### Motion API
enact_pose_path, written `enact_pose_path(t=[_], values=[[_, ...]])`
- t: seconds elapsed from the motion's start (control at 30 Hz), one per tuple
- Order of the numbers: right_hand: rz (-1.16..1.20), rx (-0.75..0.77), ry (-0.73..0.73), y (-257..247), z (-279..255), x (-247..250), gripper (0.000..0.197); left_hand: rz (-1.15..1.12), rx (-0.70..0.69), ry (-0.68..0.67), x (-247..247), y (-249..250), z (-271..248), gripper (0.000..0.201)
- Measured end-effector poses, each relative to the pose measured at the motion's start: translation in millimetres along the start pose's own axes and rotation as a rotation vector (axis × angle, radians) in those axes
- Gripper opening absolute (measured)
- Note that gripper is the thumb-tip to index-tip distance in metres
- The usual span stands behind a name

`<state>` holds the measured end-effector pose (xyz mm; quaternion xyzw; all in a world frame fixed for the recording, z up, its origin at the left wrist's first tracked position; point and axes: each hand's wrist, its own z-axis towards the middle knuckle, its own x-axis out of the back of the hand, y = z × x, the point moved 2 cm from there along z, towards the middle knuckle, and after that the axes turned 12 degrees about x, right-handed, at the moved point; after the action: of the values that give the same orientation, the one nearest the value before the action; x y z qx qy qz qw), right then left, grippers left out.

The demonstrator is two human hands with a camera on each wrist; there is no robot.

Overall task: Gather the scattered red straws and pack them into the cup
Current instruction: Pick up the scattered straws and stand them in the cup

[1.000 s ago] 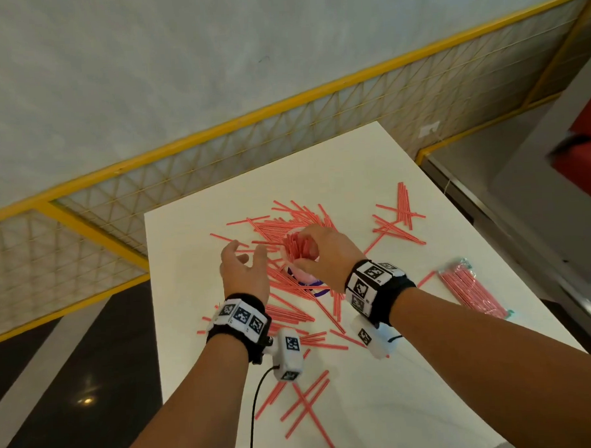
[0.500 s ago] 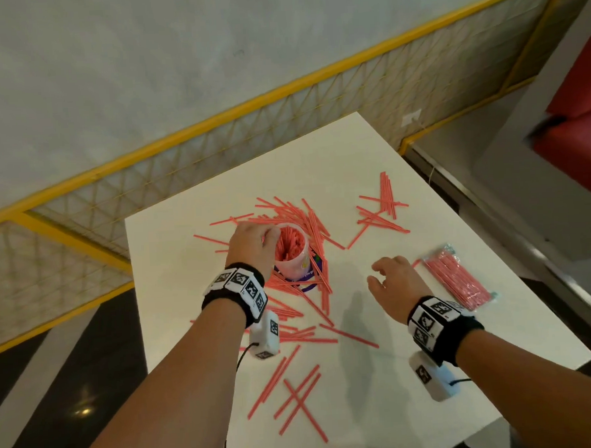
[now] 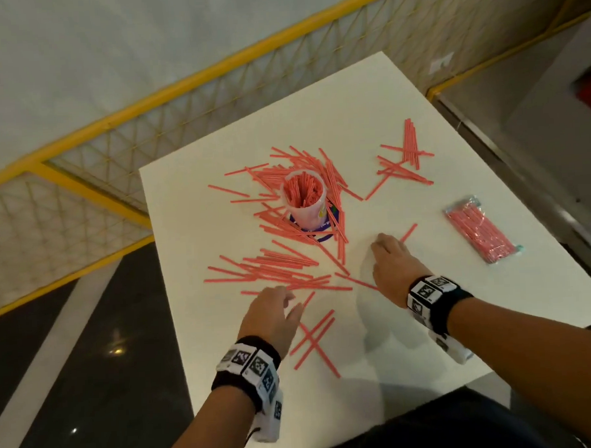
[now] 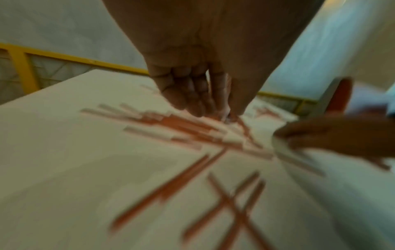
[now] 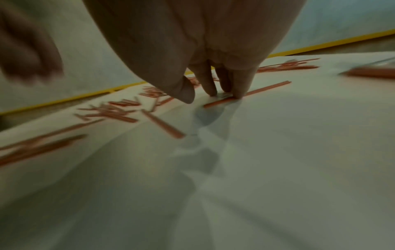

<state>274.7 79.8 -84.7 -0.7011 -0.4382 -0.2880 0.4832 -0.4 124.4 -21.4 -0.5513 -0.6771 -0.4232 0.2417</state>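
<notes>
Thin red plastic straws (image 3: 282, 262) litter a white rectangular table (image 3: 413, 347) beside a yellow-framed mesh railing (image 3: 179, 127). The right hand (image 3: 392, 270), fingers extended, presses one straw; the left hand (image 3: 271, 317) hovers with fingers relaxed, empty.

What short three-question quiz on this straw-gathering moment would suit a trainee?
1. True or false: the cup already stands upright with straws inside.
2. What do the right hand's fingertips touch? A) the sealed packet B) a single loose straw on the table C) the cup
3. Fill in: the left hand reaches toward the ____ of straws in front of the cup.

Key: 1 true; 2 B; 3 pile.
</notes>
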Motion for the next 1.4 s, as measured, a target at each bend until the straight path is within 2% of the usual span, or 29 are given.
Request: enact_pose_path(t=[0.1,0.2,0.3,0.43,0.5,0.63,0.7,0.77,0.9,1.07,1.17,1.23,1.4], values=[[0.008,0.125,-0.011,-27.1,-9.4,-9.0,0.051,0.041,0.177,-0.047,-28.9,-22.9,-10.9,0.056],[-0.015,0.231,-0.032,-45.5,-11.6,-20.8,0.046,0.133,0.185,-0.030,-49.4,-23.4,-18.9,0.068],[-0.060,0.282,-0.053,-55.6,-12.8,-31.3,0.045,0.206,0.173,0.014,-59.5,-17.3,-19.3,0.059],[-0.153,0.308,-0.068,-65.2,-18.5,-32.7,0.047,0.224,0.136,0.034,-60.7,-8.9,-11.4,0.026],[-0.205,0.332,-0.047,-74.5,-24.0,-30.0,0.048,0.266,0.131,0.044,-58.4,-9.0,-7.1,0.016],[-0.247,0.500,-0.102,-103.5,-40.9,-41.5,0.044,0.345,0.123,0.012,-51.4,-5.6,-0.2,0.015],[-0.296,0.557,-0.153,-115.0,-48.4,-52.5,0.048,0.361,0.125,0.005,-49.1,-1.8,3.1,0.016],[-0.326,0.544,-0.197,-119.9,-50.3,-61.3,0.053,0.375,0.134,-0.001,-48.9,0.9,7.1,0.019],[-0.317,0.467,-0.184,-125.8,-48.3,-58.8,0.039,0.393,0.150,-0.030,-52.9,1.4,13.3,0.028],[-0.227,0.308,-0.219,-115.2,-44.6,-53.8,0.060,0.451,0.146,-0.040,-61.0,-5.4,14.4,0.033],[-0.270,0.252,-0.255,-110.6,-41.1,-50.0,0.047,0.528,0.100,-0.004,-68.4,-9.6,11.5,0.033],[-0.339,0.266,-0.278,-111.3,-40.2,-48.1,0.036,0.576,0.061,0.025,-70.9,-11.3,9.4,0.031],[-0.421,0.272,-0.321,-111.2,-36.2,-43.8,0.026,0.603,0.010,0.052,-66.7,-17.7,6.7,0.030]])
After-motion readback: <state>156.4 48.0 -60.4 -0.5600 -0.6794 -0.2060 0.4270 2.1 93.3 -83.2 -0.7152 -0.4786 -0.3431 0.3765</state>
